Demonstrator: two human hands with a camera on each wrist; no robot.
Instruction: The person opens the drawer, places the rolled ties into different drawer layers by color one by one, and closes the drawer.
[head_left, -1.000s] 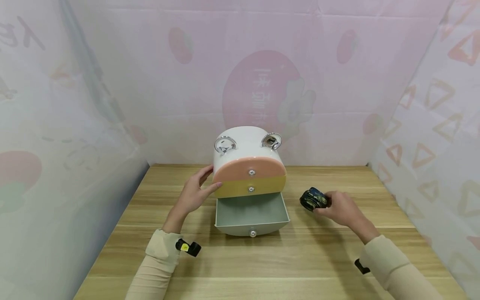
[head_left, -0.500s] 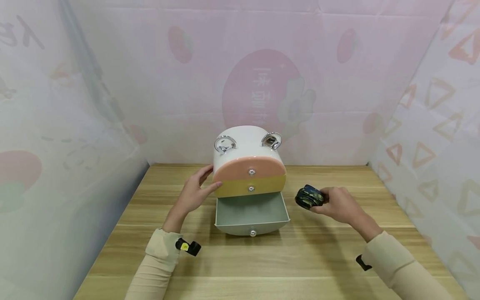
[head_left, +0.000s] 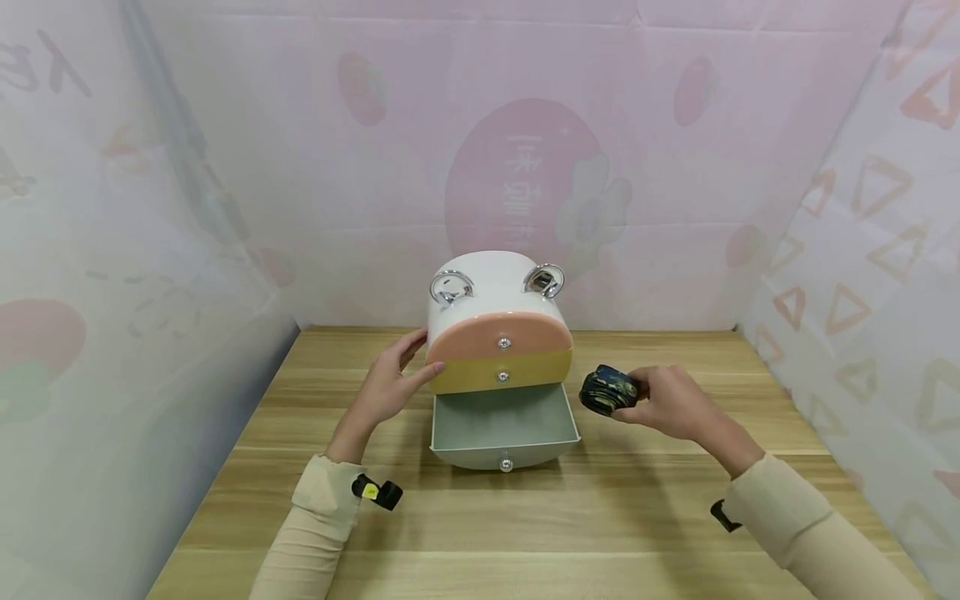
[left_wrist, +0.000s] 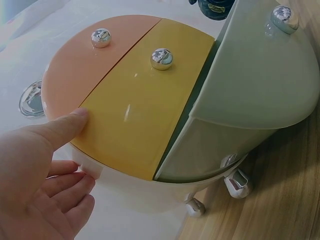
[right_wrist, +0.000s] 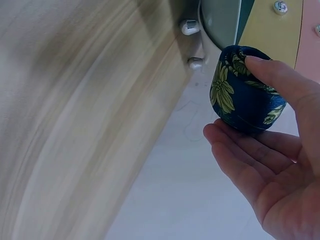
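Note:
A small white drawer box [head_left: 495,292] with a pink drawer [head_left: 498,335], a yellow drawer [head_left: 501,373] and a pulled-out green drawer [head_left: 504,425] stands on the wooden table [head_left: 525,525]. My left hand [head_left: 388,385] rests with straight fingers against the box's left side [left_wrist: 60,135]. My right hand [head_left: 667,404] pinches a dark blue roll with a yellow leaf print [head_left: 606,389] [right_wrist: 245,90], lifted just right of the green drawer's [right_wrist: 220,20] right edge. The green drawer's [left_wrist: 255,75] inside shows nothing in it.
Pink printed sheets [head_left: 525,167] wall the table at the back and both sides. Two chrome ring handles [head_left: 450,287] sit on the box's top. Small chrome feet [left_wrist: 235,182] hold the box off the table. Bare tabletop lies in front of the open drawer.
My right hand has lifted the blue roll and carried it left towards the open green drawer. The left hand and the box have stayed still.

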